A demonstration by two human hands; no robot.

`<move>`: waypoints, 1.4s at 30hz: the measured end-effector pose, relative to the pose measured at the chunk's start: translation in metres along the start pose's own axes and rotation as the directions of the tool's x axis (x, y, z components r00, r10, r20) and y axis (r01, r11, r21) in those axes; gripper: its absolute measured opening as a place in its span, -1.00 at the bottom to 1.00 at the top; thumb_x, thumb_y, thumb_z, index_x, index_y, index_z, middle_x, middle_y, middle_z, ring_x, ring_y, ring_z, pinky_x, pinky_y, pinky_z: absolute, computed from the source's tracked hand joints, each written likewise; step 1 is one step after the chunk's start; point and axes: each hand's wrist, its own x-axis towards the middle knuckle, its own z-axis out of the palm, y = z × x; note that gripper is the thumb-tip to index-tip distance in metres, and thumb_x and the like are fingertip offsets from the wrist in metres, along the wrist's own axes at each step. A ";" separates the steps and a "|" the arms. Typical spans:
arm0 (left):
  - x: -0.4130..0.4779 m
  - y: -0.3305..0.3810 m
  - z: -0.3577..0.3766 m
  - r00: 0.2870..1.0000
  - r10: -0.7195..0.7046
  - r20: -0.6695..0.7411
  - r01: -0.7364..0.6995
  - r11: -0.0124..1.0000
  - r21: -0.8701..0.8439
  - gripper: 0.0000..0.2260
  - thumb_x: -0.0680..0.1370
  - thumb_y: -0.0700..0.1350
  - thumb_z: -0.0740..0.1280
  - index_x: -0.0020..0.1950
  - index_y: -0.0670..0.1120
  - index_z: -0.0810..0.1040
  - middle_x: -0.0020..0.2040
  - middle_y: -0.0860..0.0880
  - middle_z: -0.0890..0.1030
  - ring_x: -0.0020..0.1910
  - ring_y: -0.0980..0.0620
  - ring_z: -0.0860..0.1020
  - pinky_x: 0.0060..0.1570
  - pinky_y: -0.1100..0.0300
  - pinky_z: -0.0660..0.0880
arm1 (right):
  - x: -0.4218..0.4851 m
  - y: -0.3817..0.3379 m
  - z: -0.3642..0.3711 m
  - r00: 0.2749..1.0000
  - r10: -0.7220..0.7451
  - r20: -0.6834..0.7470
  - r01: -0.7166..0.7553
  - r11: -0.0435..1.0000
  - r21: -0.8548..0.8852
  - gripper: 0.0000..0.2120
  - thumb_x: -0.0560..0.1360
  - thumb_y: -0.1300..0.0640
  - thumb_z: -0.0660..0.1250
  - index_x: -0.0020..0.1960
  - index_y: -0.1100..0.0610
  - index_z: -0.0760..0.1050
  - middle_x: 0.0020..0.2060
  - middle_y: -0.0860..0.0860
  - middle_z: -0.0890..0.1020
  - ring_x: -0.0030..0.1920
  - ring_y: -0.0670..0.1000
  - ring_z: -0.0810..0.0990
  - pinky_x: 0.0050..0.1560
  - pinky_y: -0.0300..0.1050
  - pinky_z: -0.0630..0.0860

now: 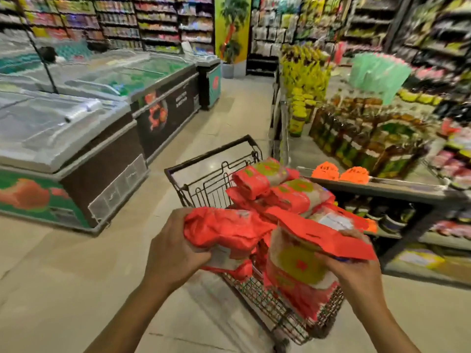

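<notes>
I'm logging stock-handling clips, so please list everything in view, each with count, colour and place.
cart: one, dark wire, middle of aisle
stacked packets: several, red, piled in cart
red packet: one, red, held above cart, left side
labelled packet: one, red with yellow-green label, held above cart, right side
freezers: at least three, grey lids and brown sides, along left
price tags: two, orange, shelf edge at right
bottles: many, dark, right display
jars: many, yellow-lidded, beside bottles
back shelves: several, blurred mixed goods, far wall
left hand: one, grips red packet
right hand: one, pinches labelled packet
</notes>
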 end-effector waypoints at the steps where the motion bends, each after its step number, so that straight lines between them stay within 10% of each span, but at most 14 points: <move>1: 0.013 -0.001 0.003 0.999 0.028 0.015 -0.028 0.999 -0.021 -0.25 0.13 0.05 0.55 0.21 0.36 0.27 0.08 0.29 0.48 0.01 0.08 0.57 -0.03 0.09 0.56 | 0.001 0.002 0.006 0.999 0.003 -0.043 -0.003 1.000 -0.007 -0.42 0.24 0.48 0.60 0.07 -0.03 0.53 -0.02 -0.02 0.64 -0.02 -0.12 0.61 0.09 0.03 0.51; 9: 0.108 -0.023 0.037 0.969 0.216 0.122 -0.203 0.973 -0.110 -0.20 0.20 -0.02 0.67 0.25 0.38 0.30 0.18 0.34 0.46 0.09 0.25 0.53 0.03 0.00 0.60 | 0.030 0.052 0.069 0.973 0.115 -0.202 -0.101 0.992 0.077 -0.42 0.12 0.08 0.65 0.09 -0.08 0.54 -0.01 -0.07 0.66 -0.02 -0.13 0.64 -0.05 -0.12 0.54; 26: 0.240 -0.060 0.085 0.889 0.321 0.327 -0.273 0.944 -0.183 -0.14 0.17 -0.30 0.69 0.28 0.25 0.37 0.19 0.29 0.50 0.09 0.18 0.57 -0.03 0.23 0.56 | 0.075 0.184 0.154 0.872 0.460 -0.169 -0.472 0.881 -0.037 -0.41 0.17 0.28 0.70 -0.06 -0.21 0.48 -0.13 -0.33 0.66 -0.20 -0.31 0.61 -0.19 -0.24 0.48; 34: 0.238 -0.075 0.166 0.741 0.411 0.531 -0.208 0.892 -0.401 -0.19 0.19 -0.08 0.59 0.31 0.35 0.30 0.25 0.31 0.45 0.23 0.21 0.52 0.13 0.33 0.47 | 0.058 0.206 0.166 0.843 0.534 -0.065 -0.520 0.779 -0.349 -0.70 0.35 -0.13 0.53 0.05 -0.22 0.58 -0.08 -0.31 0.69 0.00 -0.20 0.67 -0.09 -0.32 0.50; 38: 0.228 -0.101 0.207 0.588 0.444 0.676 -0.200 0.890 -0.410 -0.23 0.24 0.09 0.55 0.32 0.40 0.21 0.29 0.33 0.38 0.25 0.31 0.46 0.19 0.33 0.45 | 0.042 0.209 0.168 0.776 0.605 -0.178 -0.616 0.666 -0.421 -0.38 0.28 -0.47 0.26 0.15 -0.10 0.63 0.06 -0.04 0.71 0.06 0.04 0.66 0.04 0.02 0.57; 42: 0.217 -0.134 0.236 0.515 0.407 0.754 -0.220 0.913 -0.343 -0.37 0.32 0.16 0.51 0.31 0.08 0.36 0.26 0.19 0.43 0.16 0.17 0.53 0.12 0.23 0.49 | 0.030 0.186 0.170 0.736 0.617 -0.279 -0.668 0.591 -0.453 -0.64 0.46 -0.13 0.46 0.23 -0.17 0.54 0.06 -0.16 0.71 0.03 -0.07 0.68 -0.02 -0.11 0.56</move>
